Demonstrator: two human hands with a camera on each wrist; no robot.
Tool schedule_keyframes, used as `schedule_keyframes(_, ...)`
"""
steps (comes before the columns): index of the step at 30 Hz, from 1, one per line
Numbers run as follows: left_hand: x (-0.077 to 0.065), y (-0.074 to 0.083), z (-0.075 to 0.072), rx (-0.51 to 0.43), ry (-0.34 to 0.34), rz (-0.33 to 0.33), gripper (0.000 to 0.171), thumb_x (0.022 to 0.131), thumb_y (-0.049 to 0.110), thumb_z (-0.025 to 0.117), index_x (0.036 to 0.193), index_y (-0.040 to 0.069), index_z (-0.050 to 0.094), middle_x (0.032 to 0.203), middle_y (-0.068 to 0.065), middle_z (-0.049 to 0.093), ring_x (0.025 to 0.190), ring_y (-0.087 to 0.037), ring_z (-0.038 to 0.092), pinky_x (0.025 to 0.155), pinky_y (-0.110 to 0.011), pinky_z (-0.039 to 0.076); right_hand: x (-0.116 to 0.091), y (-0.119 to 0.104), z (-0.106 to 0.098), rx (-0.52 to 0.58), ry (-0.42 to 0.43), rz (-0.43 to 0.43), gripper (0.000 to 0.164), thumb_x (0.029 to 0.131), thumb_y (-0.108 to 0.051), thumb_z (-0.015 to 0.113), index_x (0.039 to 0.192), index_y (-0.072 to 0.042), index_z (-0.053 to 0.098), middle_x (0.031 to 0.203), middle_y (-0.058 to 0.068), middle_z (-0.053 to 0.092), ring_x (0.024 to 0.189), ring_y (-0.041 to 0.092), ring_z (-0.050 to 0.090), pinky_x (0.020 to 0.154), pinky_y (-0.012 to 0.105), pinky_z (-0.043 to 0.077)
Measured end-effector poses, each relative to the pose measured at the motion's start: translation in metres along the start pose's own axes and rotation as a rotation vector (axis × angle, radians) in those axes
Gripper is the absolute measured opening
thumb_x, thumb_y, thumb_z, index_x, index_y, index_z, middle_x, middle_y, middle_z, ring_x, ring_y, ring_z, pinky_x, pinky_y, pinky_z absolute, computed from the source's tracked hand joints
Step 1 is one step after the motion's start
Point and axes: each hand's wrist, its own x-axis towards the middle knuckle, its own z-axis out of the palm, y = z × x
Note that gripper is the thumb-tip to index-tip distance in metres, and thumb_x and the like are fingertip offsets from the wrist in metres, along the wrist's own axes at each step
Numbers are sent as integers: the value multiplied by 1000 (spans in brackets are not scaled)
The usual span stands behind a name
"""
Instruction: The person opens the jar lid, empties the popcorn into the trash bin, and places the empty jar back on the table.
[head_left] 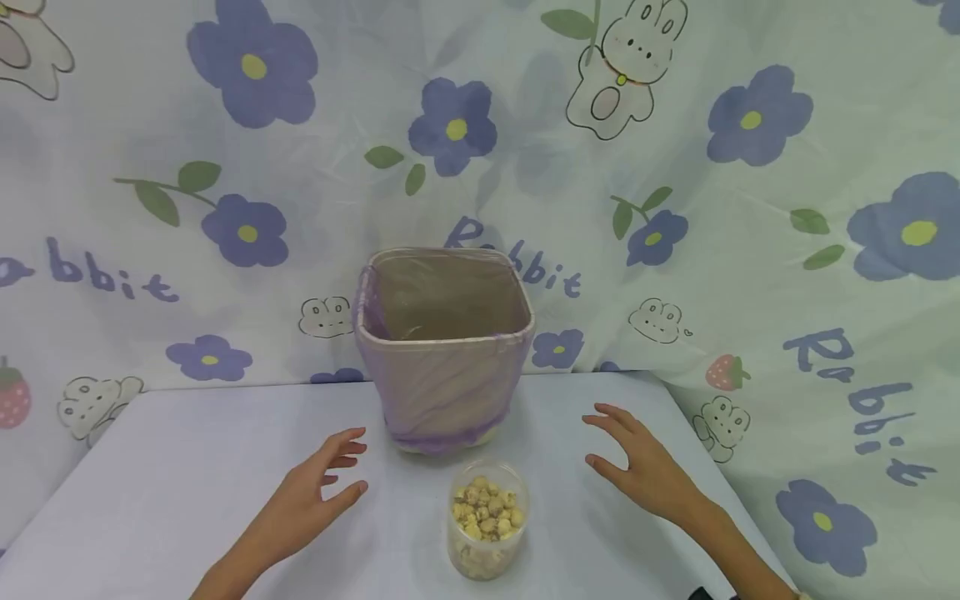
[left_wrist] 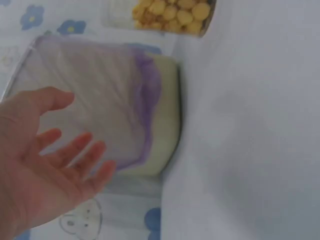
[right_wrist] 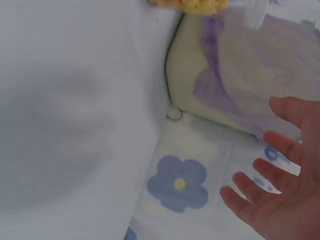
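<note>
A clear round tub filled with yellow popcorn stands upright on the table, between my two hands. Behind it is a beige bin lined with a thin purple plastic bag. My left hand hovers left of the tub, its fingers spread and slightly bent, touching nothing. On the other side my right hand is held in the air with relaxed fingers, apart from tub and bin. Both wrist views show bare palms, with the bin beyond.
The white table runs back to a curtain printed with blue flowers and rabbits, which also hangs along the right side. The bin's mouth faces up, and its back is near the curtain.
</note>
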Motion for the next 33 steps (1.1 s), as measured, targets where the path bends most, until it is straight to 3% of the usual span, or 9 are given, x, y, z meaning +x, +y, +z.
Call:
schedule_keyframes(6, -3, 5, 22, -289, -118, -118, 59, 93, 17, 72, 144, 10, 42, 130, -8, 58, 116, -35, 58, 89, -35, 54, -6, -8, 16, 185, -62, 2, 45, 92, -24, 75, 134, -22, 59, 142, 3, 50, 129, 28, 51, 96, 50, 50)
schedule_keyframes(9, -3, 7, 33, -374, -180, -150, 60, 94, 17, 71, 145, 8, 41, 134, -15, 55, 118, -39, 56, 90, -35, 53, -8, -12, 24, 294, -103, 31, 47, 92, -27, 75, 135, -22, 57, 142, 3, 50, 124, 27, 53, 93, 48, 52)
schedule_keyframes(17, -1, 10, 61, -455, -280, -164, 66, 92, 17, 72, 147, 4, 38, 140, -24, 47, 122, -44, 51, 92, -50, 52, -12, -23, 47, 553, -235, 107, 65, 89, -23, 78, 146, -18, 46, 146, 9, 47, 124, 42, 52, 94, 45, 52)
schedule_keyframes(24, -1, 9, 87, -552, -361, -171, 82, 89, 16, 76, 153, 2, 26, 147, -31, 33, 127, -54, 42, 95, -62, 46, -15, -29, 74, 704, -346, 156, 74, 87, -24, 80, 149, -16, 40, 147, 15, 43, 124, 38, 52, 94, 45, 52)
schedule_keyframes(28, -1, 12, 98, -595, -377, -174, 89, 87, 16, 78, 155, 4, 21, 150, -31, 28, 130, -57, 36, 97, -63, 44, -17, -32, 83, 771, -375, 182, 78, 86, -24, 81, 150, -20, 38, 146, 16, 43, 123, 34, 54, 94, 46, 52)
schedule_keyframes(33, 0, 18, 104, -637, -363, -187, 87, 86, 16, 79, 153, 7, 25, 152, -27, 28, 133, -54, 35, 98, -64, 43, -16, -37, 88, 848, -389, 187, 82, 85, -20, 82, 151, -20, 33, 145, 21, 41, 122, 33, 54, 94, 44, 52)
